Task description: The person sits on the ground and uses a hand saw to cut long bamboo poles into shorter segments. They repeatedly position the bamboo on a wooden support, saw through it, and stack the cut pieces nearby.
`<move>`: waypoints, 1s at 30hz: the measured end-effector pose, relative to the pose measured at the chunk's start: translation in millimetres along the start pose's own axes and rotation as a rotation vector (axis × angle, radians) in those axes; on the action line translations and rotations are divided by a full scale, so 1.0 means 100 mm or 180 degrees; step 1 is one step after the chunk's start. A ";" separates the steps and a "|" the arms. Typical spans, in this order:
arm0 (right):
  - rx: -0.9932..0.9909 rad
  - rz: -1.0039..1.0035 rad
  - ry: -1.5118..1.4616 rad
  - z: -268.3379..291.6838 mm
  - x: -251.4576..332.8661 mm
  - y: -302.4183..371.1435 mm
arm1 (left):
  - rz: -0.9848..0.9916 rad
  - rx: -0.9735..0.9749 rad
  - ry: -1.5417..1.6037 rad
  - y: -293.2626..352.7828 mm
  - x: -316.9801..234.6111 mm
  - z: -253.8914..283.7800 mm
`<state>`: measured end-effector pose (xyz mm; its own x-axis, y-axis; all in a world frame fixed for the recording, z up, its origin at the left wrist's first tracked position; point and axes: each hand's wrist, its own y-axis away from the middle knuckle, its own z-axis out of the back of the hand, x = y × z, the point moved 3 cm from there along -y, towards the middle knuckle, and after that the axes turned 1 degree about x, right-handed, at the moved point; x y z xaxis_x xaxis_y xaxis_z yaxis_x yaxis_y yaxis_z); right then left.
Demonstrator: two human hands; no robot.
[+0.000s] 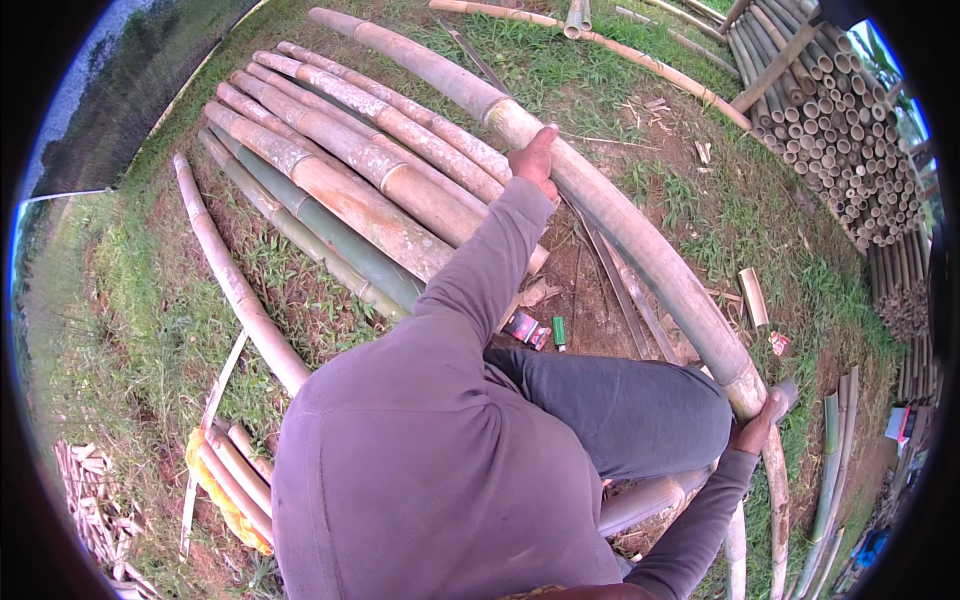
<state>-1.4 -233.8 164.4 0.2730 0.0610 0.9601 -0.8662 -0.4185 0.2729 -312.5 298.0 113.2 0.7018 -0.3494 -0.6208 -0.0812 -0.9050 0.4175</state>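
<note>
A long, thick bamboo pole (pixel 630 225) slants from the upper middle down to the right, past my bent knee. My left hand (pixel 535 160) is wrapped round its side about midway along, fingers closed and partly hidden behind the pole. At the lower right my right hand (pixel 762 422) grips the pole's near end, some of its fingers out of sight. Left of my left arm lies a row of cut bamboo poles (pixel 400 185) on the ground, one of them green. Below the held pole lie a small green lighter (pixel 558 333) and a dark, crumpled packet (pixel 526 330).
Stacked bamboo (pixel 835 130) fills a rack at the upper right. A curved bamboo pole (pixel 230 260) lies at the left, above short pieces beside an orange cloth (pixel 225 490). Split pieces (pixel 95 510) are heaped at the lower left. Thin poles (pixel 830 480) lie at the lower right.
</note>
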 end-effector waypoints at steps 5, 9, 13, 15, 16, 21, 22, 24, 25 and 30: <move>0.1552 0.0329 0.1651 -1.64 0.81 0.21 | -0.0958 -0.0631 -0.0110 -0.93 -1.70 0.32; 0.2231 0.1965 0.2926 -2.37 1.00 0.74 | -0.1446 -0.1758 -0.3170 -1.37 -2.52 0.90; 0.2242 0.1821 0.3261 -2.30 0.88 0.90 | -0.1647 -0.0009 -0.6526 -1.05 -2.10 0.88; 0.2072 0.1257 0.2959 -2.00 0.76 0.73 | -0.0497 0.0815 -0.7353 -1.08 -1.59 0.92; 0.1960 0.1315 0.2854 -1.85 0.75 0.68 | -0.0237 0.0950 -0.7545 -1.08 -1.36 0.95; 0.0828 0.1190 0.2184 -0.99 0.71 0.96 | -0.0248 0.0691 -0.8118 -1.06 -0.77 0.86; 0.0558 0.1028 0.1963 -0.73 0.63 1.03 | -0.0272 0.0645 -0.8298 -1.03 -0.76 0.80; 0.0105 0.0916 0.1662 -0.03 0.20 1.14 | -0.0495 0.0854 -0.8406 -1.00 -0.65 0.62; -0.0215 0.0746 0.1519 0.29 -0.05 1.28 | -0.0677 0.0989 -0.8446 -0.98 -0.55 0.55; -0.1194 -0.0566 0.1270 1.28 -1.69 2.21 | -0.1338 0.3495 -0.7562 -0.63 0.32 0.55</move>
<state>-185.5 -452.9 54.7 0.3119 0.4687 0.8264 -0.9305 -0.0249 0.3654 -323.8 330.2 30.7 -0.5411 0.8227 -0.1743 -0.8165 -0.4643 0.3432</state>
